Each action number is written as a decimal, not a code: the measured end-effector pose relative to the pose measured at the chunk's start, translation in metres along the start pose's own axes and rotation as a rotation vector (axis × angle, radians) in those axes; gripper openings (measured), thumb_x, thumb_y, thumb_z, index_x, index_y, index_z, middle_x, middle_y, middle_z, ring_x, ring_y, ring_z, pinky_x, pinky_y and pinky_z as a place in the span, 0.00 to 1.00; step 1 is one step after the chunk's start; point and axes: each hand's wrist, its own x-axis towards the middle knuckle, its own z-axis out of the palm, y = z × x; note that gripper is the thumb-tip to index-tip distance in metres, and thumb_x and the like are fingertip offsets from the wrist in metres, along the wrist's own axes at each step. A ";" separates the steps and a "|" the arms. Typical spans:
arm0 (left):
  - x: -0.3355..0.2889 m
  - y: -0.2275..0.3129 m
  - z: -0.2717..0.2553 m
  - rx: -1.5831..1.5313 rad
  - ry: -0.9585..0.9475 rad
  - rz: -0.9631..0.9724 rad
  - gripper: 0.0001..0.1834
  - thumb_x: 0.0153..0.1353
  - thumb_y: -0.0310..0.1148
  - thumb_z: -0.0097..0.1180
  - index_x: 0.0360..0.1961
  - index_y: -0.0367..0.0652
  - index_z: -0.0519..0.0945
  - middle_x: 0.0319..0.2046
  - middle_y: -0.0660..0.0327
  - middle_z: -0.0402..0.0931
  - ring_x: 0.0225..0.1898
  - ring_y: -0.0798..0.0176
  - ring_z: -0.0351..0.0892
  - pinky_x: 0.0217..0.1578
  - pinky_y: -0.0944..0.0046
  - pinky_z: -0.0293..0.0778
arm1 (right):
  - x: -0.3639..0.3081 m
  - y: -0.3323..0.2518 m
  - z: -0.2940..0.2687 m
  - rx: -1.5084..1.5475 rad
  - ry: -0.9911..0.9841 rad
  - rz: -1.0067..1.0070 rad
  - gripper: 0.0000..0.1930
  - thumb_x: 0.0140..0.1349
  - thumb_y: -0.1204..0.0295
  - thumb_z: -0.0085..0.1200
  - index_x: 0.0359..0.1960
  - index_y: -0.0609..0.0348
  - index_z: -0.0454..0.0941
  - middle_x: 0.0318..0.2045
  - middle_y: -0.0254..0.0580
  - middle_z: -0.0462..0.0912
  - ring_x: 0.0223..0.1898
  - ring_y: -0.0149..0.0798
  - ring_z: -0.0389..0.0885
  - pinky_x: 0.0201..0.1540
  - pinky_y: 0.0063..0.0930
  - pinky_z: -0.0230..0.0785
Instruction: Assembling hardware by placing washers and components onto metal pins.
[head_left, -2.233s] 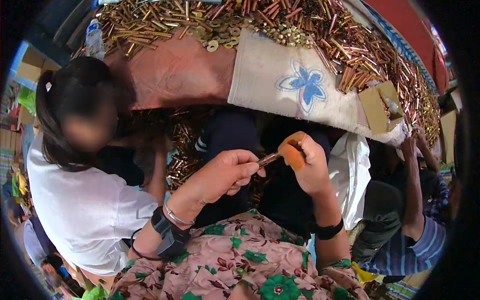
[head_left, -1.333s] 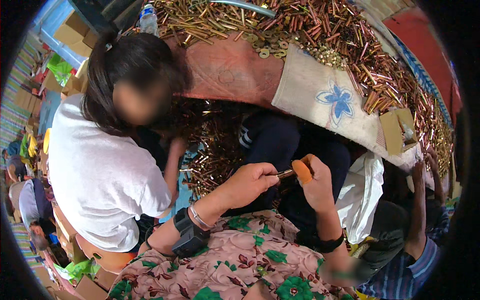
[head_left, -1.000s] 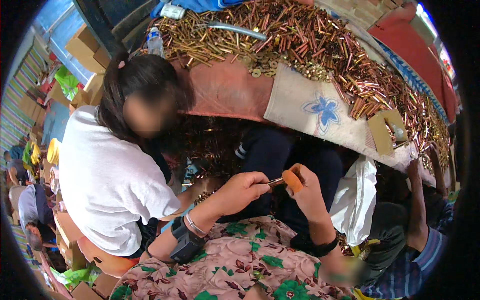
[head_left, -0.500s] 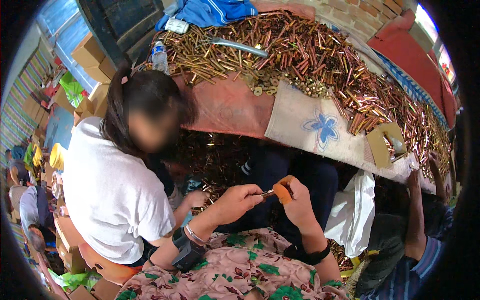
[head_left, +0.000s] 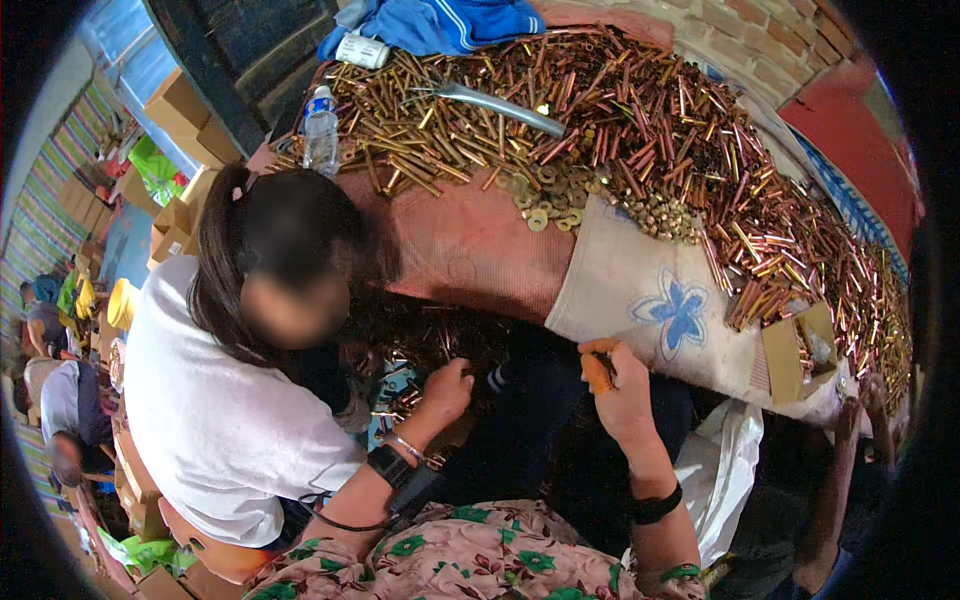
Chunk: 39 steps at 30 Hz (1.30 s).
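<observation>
Copper-coloured metal rods (head_left: 620,120) are seen from the head view heaped beyond a pale cloth (head_left: 610,290), beside flat washers (head_left: 538,217). The left hand (head_left: 443,393) is held curled, well apart from the right hand (head_left: 624,393), whose orange finger cover (head_left: 598,372) is bent near the cloth's edge; whether anything is gripped by either cannot be told.

Inside of left grip (head_left: 444,394) hidden

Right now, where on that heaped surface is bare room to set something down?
The red cloth is bare below the washers; the pale cloth, between the right hand and the cardboard box. Behind both, copper-coloured metal pieces crowd the surface.
</observation>
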 end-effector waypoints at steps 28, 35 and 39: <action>0.201 0.156 -0.066 0.337 0.653 0.211 0.10 0.53 0.31 0.53 0.34 0.35 0.71 0.37 0.45 0.71 0.37 0.41 0.72 0.37 0.48 0.70 | 0.177 0.000 0.038 -0.571 0.045 -0.608 0.05 0.45 0.72 0.54 0.22 0.58 0.72 0.21 0.43 0.70 0.26 0.46 0.74 0.26 0.38 0.67; 0.191 0.149 -0.066 0.285 0.564 0.243 0.08 0.54 0.32 0.52 0.30 0.37 0.71 0.29 0.46 0.73 0.34 0.40 0.74 0.33 0.47 0.69 | 0.174 0.003 0.033 -0.474 0.035 -0.604 0.10 0.43 0.71 0.59 0.24 0.59 0.71 0.22 0.44 0.69 0.26 0.48 0.73 0.26 0.39 0.66; 0.174 0.149 -0.069 0.203 0.497 0.272 0.08 0.55 0.32 0.51 0.30 0.37 0.71 0.28 0.45 0.74 0.33 0.40 0.74 0.33 0.47 0.69 | 0.171 0.013 0.032 -0.393 0.054 -0.589 0.13 0.43 0.71 0.62 0.29 0.61 0.71 0.24 0.46 0.71 0.27 0.49 0.73 0.27 0.39 0.65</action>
